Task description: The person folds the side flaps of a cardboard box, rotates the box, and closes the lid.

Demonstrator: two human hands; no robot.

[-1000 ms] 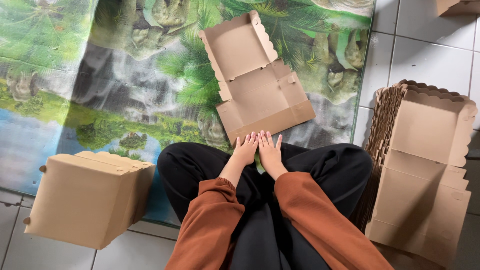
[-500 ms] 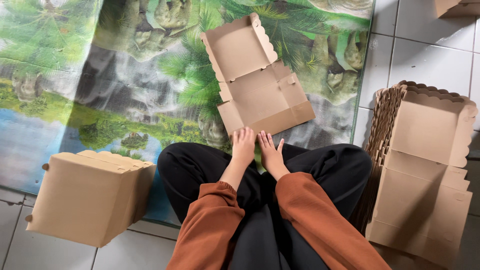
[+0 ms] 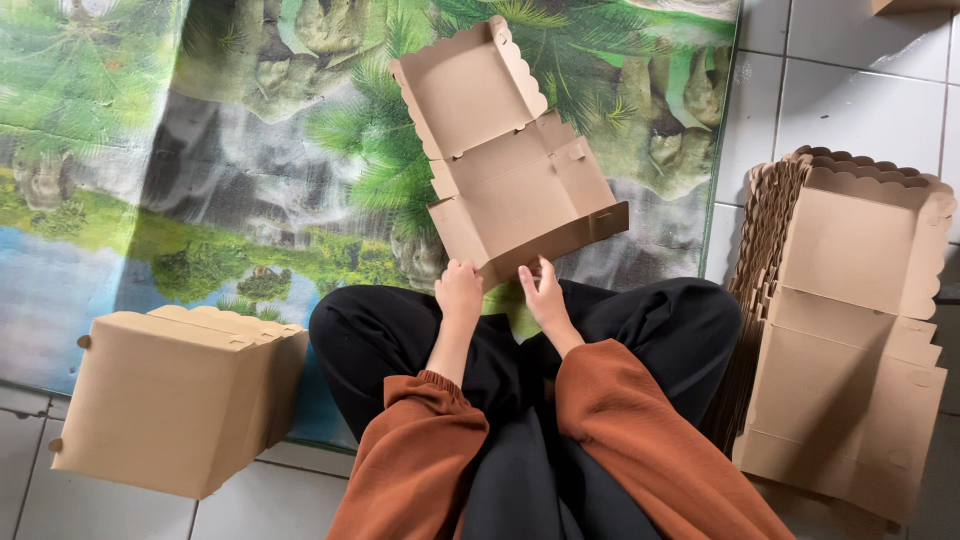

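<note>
Both hands are closed on the near front wall of an open cardboard box [image 3: 515,190]: the left hand [image 3: 459,292] pinches near its left corner, the right hand [image 3: 541,294] near its middle. Tilted, the box is held above a printed landscape mat [image 3: 200,180], just beyond the knees, its scalloped lid pointing away. Fingertips are hidden behind the wall. A closed box [image 3: 175,400] and a stack of flat boxes [image 3: 850,330] flank the lap.

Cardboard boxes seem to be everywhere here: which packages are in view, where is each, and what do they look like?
Open box: plain brown cardboard, scalloped lid raised, on the printed mat ahead; left hand and right hand at its near edge.
Closed box: brown, squarish, at the left.
Stack of flat boxes: brown, scalloped edges, on tiles at the right.
No labels, signs or screens.
</note>
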